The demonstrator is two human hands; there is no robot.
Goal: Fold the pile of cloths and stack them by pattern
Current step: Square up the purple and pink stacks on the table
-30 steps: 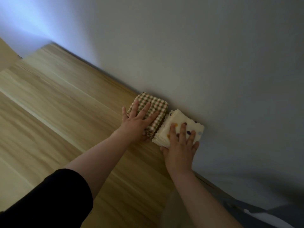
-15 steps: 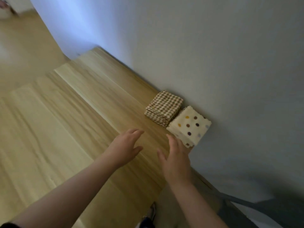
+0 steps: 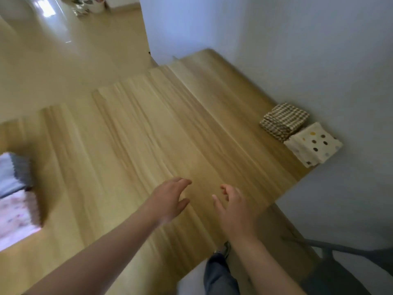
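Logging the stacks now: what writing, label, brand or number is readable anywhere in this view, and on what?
None: no readable text anywhere in the head view.
Checked stack: pattern only, no tag showing.
Dotted stack: coloured dots only, no tag showing.
Blurred cloths at the left edge: faint print, too blurred to tell if any is lettering.
Table and wall: no writing.
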